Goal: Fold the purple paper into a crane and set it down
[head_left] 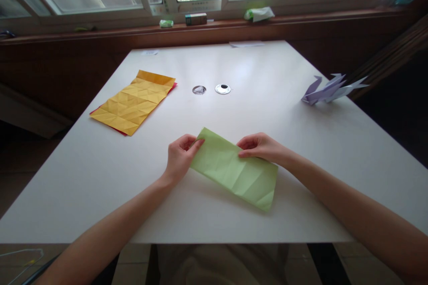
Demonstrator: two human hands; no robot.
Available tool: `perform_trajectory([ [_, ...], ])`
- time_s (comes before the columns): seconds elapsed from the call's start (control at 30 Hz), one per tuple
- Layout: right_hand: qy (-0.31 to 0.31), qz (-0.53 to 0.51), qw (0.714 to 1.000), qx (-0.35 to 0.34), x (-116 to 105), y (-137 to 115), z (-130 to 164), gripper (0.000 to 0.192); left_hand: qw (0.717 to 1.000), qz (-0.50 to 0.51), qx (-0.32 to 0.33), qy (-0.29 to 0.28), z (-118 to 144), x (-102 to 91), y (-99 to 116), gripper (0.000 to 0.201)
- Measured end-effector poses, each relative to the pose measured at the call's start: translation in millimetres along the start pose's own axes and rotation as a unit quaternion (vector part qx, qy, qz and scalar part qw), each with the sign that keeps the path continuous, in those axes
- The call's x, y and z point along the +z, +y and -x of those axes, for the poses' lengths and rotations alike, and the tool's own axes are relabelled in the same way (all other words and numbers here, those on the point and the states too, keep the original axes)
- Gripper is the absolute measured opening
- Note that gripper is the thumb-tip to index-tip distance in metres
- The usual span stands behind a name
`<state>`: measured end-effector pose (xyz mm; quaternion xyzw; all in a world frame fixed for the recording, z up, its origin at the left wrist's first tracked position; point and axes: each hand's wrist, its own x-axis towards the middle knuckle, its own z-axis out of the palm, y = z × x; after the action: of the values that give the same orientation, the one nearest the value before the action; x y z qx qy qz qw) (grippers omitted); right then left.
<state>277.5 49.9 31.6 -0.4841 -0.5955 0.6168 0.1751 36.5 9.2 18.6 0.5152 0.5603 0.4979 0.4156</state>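
Both hands pinch the folded green paper lying near the desk front edge: left hand on its corner, right hand mid-edge; best align edges squarely before creasing

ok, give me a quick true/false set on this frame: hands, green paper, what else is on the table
1. Both hands hold the green paper. True: left hand pinches its upper-left corner, right hand its upper edge.
2. The green paper is flat and uncreased. False: it is folded over and shows creases.
3. A yellow creased sheet lies to the left on the white table. True.
4. The purple folded figure sits between the hands. False: it stands at the table's right edge.
5. The yellow sheet lies on a blue one. False: red shows beneath it.
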Motion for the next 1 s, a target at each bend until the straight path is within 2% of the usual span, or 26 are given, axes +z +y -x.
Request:
perform_trajectory([
  [0.13,0.009,0.010,1.000,-0.012,0,-2,2,0.022,0.999,-0.013,-0.011,-0.035,-4,-3.7,0,0.028],
  [0.23,0.019,0.045,0.998,-0.030,-4,-4,2,0.021,0.989,-0.045,-0.024,-0.136,-10,-9.0,0,0.024],
  [0.33,-0.020,0.087,0.996,-0.027,-9,-6,3,0.023,0.971,-0.062,-0.031,-0.228,-14,-13.4,0,0.015],
  [0.43,-0.075,0.105,0.992,-0.009,-11,-8,4,0.029,0.959,-0.060,-0.033,-0.274,-15,-16.1,1,0.008],
  [0.5,-0.100,0.105,0.989,-0.002,-9,-9,6,0.030,0.953,-0.057,-0.039,-0.296,-15,-17.0,2,0.015],
  [0.57,-0.113,0.101,0.988,-0.001,-6,-10,7,0.028,0.948,-0.065,-0.040,-0.310,-15,-17.0,4,0.022],
  [0.67,-0.120,0.103,0.987,-0.004,0,-10,10,0.024,0.945,-0.096,-0.024,-0.312,-13,-15.2,7,0.020],
  [0.87,-0.100,0.131,0.986,-0.008,6,-11,12,0.023,0.959,-0.108,-0.019,-0.261,-8,-9.5,6,0.018],
  [1.0,-0.089,0.142,0.986,-0.002,5,-11,11,0.023,0.963,-0.100,-0.025,-0.251,-7,-8.6,3,0.019],
])
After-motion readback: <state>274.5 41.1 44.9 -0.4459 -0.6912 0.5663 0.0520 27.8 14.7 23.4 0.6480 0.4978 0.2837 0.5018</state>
